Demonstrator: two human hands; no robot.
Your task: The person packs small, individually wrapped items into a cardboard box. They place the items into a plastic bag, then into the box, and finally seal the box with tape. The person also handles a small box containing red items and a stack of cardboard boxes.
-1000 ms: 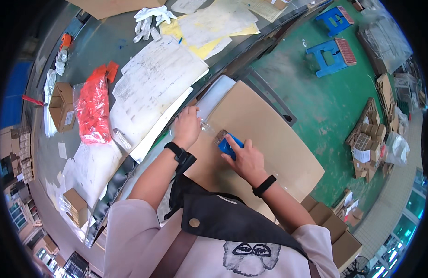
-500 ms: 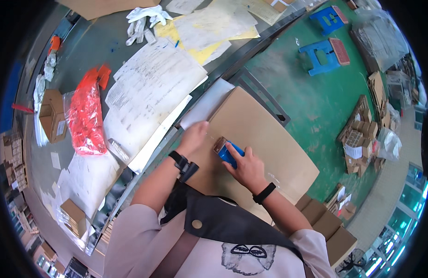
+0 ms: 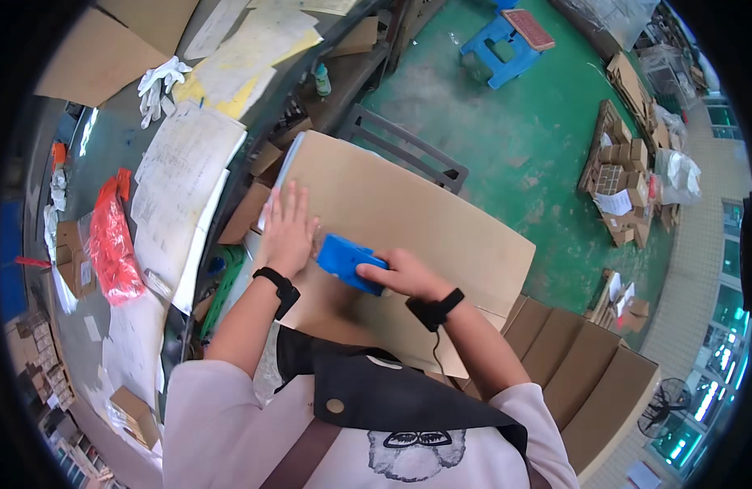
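Both hands have shifted left along the cardboard box (image 3: 408, 204): the left hand (image 3: 288, 228) now lies flat and open on its near-left end, while the right hand (image 3: 404, 275) grips the blue tape dispenser (image 3: 343, 261) just beside it, suggesting the taping stroke is finishing.

Blue tape dispenser (image 3: 347, 262), apparently, on cardboard box (image 3: 408, 208)

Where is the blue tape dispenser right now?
In the head view, the blue tape dispenser sits at centre, gripped in the right hand on the big cardboard box, just right of the flat left hand.
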